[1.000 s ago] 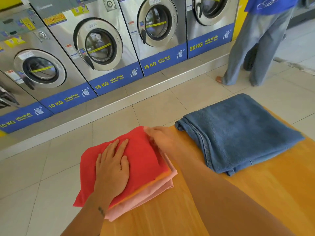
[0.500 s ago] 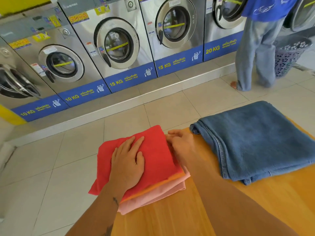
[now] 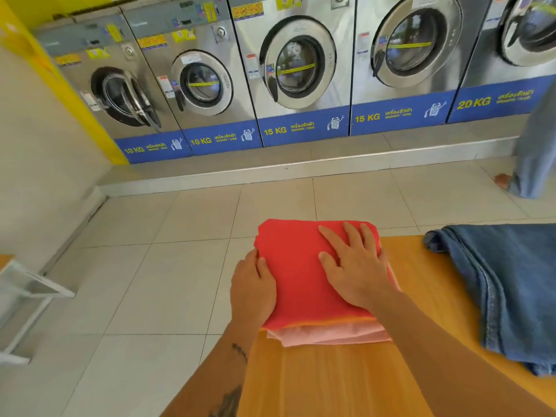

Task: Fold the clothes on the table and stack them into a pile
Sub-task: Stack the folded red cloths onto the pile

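The right hand (image 3: pixel 355 272) lies flat, fingers spread, on the folded red cloth (image 3: pixel 298 266), gripping nothing, while the left hand (image 3: pixel 252 284) presses against that cloth's left edge; whether its grip closes on the fabric I cannot tell. The red cloth tops a pile over a pink cloth (image 3: pixel 331 334) at the tabletop (image 3: pixel 331 380) corner. Folded jeans (image 3: pixel 511 281) lie apart to the right.

— Where does the pile (image 3: pixel 301 281) sit?
— At the tabletop's (image 3: pixel 331 377) far left corner, overhanging the floor (image 3: pixel 150 281). The right hand (image 3: pixel 355 272) lies flat on top; the left hand (image 3: pixel 252 284) is against its left edge.
— And the jeans (image 3: pixel 505 284)?
— To the right, apart from it.
— Behind?
— Washing machines (image 3: pixel 301 73) lined along the wall.
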`<act>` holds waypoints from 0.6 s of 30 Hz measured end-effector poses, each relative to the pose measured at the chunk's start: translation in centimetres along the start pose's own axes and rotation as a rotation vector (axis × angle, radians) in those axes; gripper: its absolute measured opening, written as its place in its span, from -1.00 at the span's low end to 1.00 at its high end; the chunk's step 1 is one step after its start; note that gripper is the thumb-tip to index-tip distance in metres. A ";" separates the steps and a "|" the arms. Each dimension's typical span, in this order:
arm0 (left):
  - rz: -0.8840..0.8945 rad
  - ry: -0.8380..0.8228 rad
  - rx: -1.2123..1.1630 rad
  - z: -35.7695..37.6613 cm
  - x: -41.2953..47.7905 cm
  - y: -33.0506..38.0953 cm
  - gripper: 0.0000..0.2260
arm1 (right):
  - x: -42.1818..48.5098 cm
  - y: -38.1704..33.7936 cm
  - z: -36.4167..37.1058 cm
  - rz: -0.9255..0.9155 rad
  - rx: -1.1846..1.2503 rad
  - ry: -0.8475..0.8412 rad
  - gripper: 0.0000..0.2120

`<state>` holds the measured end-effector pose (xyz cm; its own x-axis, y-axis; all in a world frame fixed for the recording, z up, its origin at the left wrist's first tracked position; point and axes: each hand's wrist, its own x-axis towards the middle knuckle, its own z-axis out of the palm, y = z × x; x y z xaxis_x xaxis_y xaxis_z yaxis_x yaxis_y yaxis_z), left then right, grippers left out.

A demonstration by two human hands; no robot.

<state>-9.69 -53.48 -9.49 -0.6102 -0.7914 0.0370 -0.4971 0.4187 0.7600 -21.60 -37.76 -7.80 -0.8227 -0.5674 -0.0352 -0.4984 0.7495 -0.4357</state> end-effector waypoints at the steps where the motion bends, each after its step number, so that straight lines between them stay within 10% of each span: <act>1: -0.044 0.010 -0.055 0.3 -0.1 -0.3 -0.71 | 0.1 0.2 0.0 -0.008 0.032 0.007 -0.35; 8: -0.181 0.081 -0.028 -1.5 1.7 -0.2 -0.76 | 1.3 1.3 -1.4 -0.004 0.041 -0.073 -0.24; 11: 0.142 0.261 -0.014 -2.2 3.4 3.0 -0.72 | 2.9 -0.6 -1.8 -0.020 -0.192 -0.104 -0.26; 14: 0.477 -0.034 0.187 0.0 3.7 5.4 -0.63 | 3.3 -1.6 -1.2 -0.155 -0.093 -0.110 -0.38; 18: 0.305 -0.279 0.240 2.6 4.1 2.5 -0.56 | 3.6 0.8 -1.3 -0.186 0.098 -0.042 -0.49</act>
<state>-15.00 -54.51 -9.10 -0.8763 -0.4806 0.0348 -0.3779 0.7303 0.5690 -25.28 -38.77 -7.13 -0.7060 -0.7080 0.0173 -0.6097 0.5953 -0.5234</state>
